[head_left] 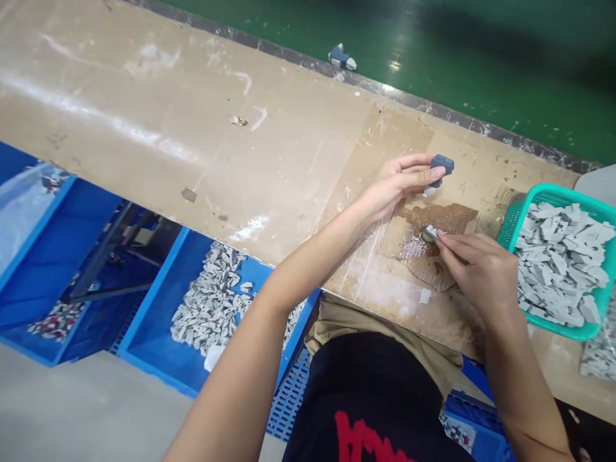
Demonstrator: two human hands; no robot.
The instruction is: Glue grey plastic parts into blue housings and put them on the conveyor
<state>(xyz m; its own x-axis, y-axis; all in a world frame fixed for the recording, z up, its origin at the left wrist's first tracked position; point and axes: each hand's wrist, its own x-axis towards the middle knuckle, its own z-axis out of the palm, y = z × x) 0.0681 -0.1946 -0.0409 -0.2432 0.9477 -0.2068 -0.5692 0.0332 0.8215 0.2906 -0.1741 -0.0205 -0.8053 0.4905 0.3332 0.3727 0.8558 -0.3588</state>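
My left hand (402,181) is raised a little over the workbench (192,135) and pinches a small blue-grey block (441,168) between thumb and fingertips. My right hand (474,269) rests lower, fingers curled, and presses a small pale grey piece (430,232) against a worn brown patch (433,240) on the bench top. The two hands are about a hand's width apart.
A teal basket (548,196) of several grey pieces stands at the right edge. Below the bench, a blue bin (154,333) holds more grey pieces, and further blue bins (43,256) sit at left. One blue-grey block (342,58) lies at the far edge by the green floor.
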